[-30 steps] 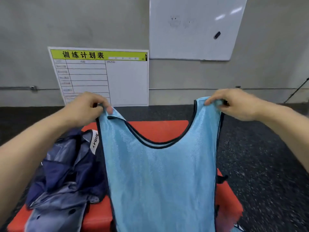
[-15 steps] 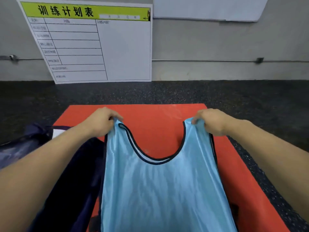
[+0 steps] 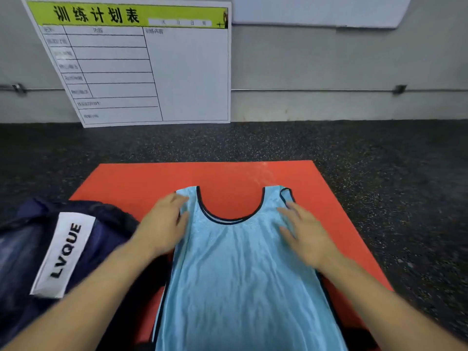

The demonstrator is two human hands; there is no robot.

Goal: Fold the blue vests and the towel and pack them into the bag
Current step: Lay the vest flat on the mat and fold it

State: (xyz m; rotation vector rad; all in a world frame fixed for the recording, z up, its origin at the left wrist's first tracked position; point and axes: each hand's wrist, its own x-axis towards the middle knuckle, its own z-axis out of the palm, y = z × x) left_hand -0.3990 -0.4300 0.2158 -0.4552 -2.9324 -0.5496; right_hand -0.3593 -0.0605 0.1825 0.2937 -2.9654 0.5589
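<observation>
A light blue vest (image 3: 238, 269) with black trim lies flat on the red mat (image 3: 228, 178), neck opening toward the far side. My left hand (image 3: 164, 224) rests flat, fingers spread, on the vest's left shoulder strap. My right hand (image 3: 304, 231) lies flat on the right shoulder, fingers apart. Neither hand grips the cloth. A dark navy bag (image 3: 45, 254) with a white LVQUE label (image 3: 64, 252) sits at the left, partly on the mat. No towel is in view.
Dark speckled floor (image 3: 392, 173) surrounds the mat. A white training-schedule board (image 3: 152, 67) leans against the grey wall beyond the mat. A whiteboard edge (image 3: 316, 11) shows at the top right. A thin pipe (image 3: 329, 90) runs along the wall.
The vest has gone from held up by its shoulder straps to lying flat on the mat. Both hands have let go of the straps and now press flat on the shoulders.
</observation>
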